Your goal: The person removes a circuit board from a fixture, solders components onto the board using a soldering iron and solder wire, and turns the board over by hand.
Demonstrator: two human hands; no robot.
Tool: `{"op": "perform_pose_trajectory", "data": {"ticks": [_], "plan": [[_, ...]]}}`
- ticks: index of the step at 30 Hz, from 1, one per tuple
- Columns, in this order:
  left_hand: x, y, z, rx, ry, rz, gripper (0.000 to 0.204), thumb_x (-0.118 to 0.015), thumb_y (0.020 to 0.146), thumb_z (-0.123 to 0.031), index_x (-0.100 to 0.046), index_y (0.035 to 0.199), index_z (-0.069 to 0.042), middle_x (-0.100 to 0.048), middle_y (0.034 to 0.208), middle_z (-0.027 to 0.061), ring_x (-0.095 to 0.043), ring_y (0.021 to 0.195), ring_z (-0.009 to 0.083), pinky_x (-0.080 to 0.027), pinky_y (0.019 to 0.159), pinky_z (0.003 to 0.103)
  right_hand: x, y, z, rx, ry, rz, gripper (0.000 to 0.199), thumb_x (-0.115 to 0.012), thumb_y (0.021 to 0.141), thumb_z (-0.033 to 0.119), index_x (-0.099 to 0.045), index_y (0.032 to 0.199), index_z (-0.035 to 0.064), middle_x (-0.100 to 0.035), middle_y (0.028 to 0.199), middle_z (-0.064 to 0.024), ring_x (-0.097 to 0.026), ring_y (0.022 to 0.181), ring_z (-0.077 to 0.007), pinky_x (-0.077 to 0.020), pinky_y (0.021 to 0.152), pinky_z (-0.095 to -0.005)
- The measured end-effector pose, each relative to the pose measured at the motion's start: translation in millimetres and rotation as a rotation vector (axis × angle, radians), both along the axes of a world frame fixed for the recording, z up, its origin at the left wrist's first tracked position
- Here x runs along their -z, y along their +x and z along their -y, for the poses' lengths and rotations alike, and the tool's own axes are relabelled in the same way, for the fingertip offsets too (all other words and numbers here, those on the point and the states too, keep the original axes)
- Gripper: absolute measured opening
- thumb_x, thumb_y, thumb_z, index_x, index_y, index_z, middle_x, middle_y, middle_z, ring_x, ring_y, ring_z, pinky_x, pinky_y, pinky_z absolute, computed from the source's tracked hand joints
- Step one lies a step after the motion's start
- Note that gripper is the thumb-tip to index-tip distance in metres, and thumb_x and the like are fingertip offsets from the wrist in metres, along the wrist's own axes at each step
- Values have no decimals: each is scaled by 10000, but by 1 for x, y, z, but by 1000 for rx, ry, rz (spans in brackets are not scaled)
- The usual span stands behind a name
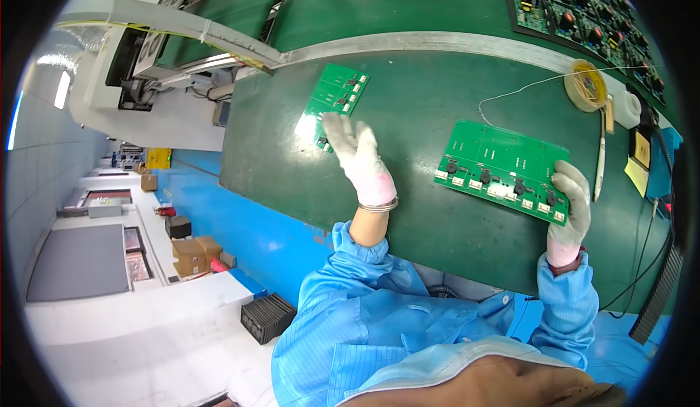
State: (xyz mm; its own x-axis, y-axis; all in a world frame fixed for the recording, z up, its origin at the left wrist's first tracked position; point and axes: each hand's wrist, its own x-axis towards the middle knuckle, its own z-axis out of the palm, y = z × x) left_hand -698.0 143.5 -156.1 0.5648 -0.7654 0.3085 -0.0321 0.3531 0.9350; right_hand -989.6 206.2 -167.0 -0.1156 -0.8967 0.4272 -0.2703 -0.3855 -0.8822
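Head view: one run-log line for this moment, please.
left hand gloved, on smaller green circuit board | right hand gloved, gripping larger green circuit board corner | green mat

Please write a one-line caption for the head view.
Gloved left hand touches one green circuit board; right hand grips another board.

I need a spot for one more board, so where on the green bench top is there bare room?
The green mat is bare between the small board under the left hand and the large board held by the right hand, and along the near edge below them. Crowded: the far right, with solder spool, wire and stacked boards.
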Motion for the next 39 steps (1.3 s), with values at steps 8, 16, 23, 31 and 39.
{"op": "perform_pose_trajectory", "data": {"ticks": [8,16,23,31,39], "plan": [[3,-21,-7,515,154,659,467,-557,819,2,-519,1284,-30,-503,1346,142,-533,1169,254,-420,998,326,-3,-1,-3,-32,-127,-75,240,-651,807,130,-615,1019,25,-559,1231,-174,-534,1107,-307,-415,965,-382],[12,-57,3,526,140,743,593,-676,642,-30,-591,1228,-68,-515,1326,142,-518,1190,287,-416,1011,341,-8,-17,8,130,-88,-142,242,-667,753,72,-641,983,4,-599,1168,-174,-570,1033,-286,-434,915,-351],[11,-51,-5,567,194,569,519,-736,665,-62,-633,1174,-63,-534,1304,141,-547,1150,265,-447,977,326,0,-12,16,52,-54,45,264,-688,722,4,-659,984,3,-603,1163,-154,-578,1020,-254,-450,880,-308],[6,-48,-9,615,103,559,482,-733,682,-45,-638,1154,-43,-561,1263,138,-579,1087,240,-484,912,302,7,-13,18,32,39,149,275,-707,721,12,-663,992,10,-598,1172,-141,-568,1026,-242,-449,888,-300],[10,-48,-15,673,146,505,459,-694,690,10,-639,1144,-29,-563,1251,138,-578,1086,239,-485,907,295,10,-17,14,54,115,155,257,-715,711,32,-665,963,20,-597,1171,-137,-567,1024,-245,-440,905,-313]]}}
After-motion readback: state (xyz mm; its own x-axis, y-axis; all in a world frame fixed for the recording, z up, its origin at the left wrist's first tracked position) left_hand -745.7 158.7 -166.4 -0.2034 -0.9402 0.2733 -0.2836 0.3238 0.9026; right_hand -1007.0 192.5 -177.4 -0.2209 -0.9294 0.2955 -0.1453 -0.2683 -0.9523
